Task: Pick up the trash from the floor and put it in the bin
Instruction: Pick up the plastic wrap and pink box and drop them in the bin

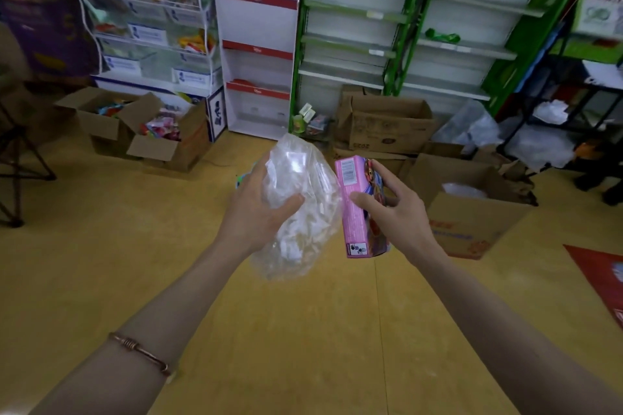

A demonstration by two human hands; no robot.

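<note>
Yellow shop floor [135,263] stretches to shelves [354,44] and open cartons [387,125]. Both pieces of trash are up off it: my left hand [259,209] grips a crumpled clear plastic bag [303,178], my right hand [394,212] pinches a slim pink cardboard box [352,212] with cartoon print, held side by side. Binning remains, I judge; which carton serves as bin I cannot tell.

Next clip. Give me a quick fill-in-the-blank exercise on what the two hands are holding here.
1. The clear bag gripped by the left hand is made of ____.
2. The box held in the right hand is coloured ____.
3. The bracelet sits on the ____ forearm.

Missing words: plastic; pink; left.
</note>
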